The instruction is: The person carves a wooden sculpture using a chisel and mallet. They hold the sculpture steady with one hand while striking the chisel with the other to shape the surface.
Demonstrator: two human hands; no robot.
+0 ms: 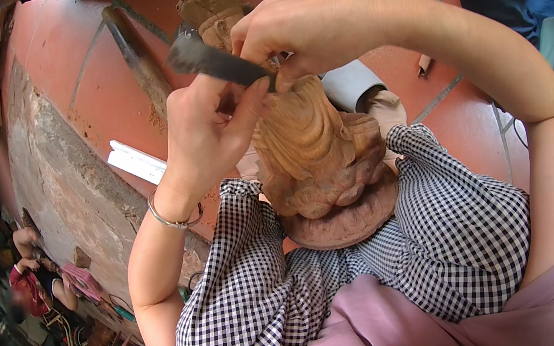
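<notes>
Between checkered knees, both hands [212,129] grasp a blade [212,60] against the reddish-brown carved statue [318,159].

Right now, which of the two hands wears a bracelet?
The left hand, low on the flat dark blade, has a metal bracelet at its wrist; the right hand is bare.

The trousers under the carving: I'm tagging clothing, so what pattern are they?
Small black-and-white check on the trousers, clearest in the head view.
</notes>
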